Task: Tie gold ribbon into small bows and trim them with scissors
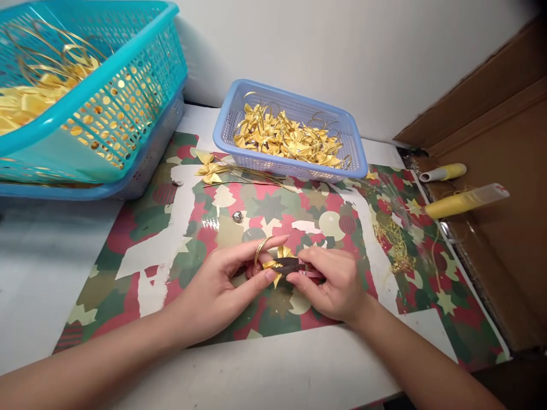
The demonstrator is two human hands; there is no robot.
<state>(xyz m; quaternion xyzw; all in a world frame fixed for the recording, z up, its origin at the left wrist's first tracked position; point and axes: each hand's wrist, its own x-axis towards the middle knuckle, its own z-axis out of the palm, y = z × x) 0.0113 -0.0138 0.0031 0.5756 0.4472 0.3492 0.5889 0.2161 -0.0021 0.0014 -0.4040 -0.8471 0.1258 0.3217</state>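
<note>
Between my hands is a gold ribbon bow (284, 251) with a looped gold wire stem (257, 250). My left hand (233, 276) pinches the bow, and the loop curves around its index finger. My right hand (335, 279) is closed around a pair of dark-jawed pliers (287, 265), whose jaws lie against the bow. Exactly what sits between the jaws is hidden. A small silver heart-shaped bead (237, 217) lies on the patterned sheet just beyond my left hand.
A blue basket (290, 162) of finished-looking gold bows stands at the back. At left, a turquoise basket (149, 68) holds more bows with wire. Loose wired bows (209, 168) lie between them. Yellow tubes (465, 202) and gold thread scraps (397, 250) are at right by a cardboard wall (491, 131).
</note>
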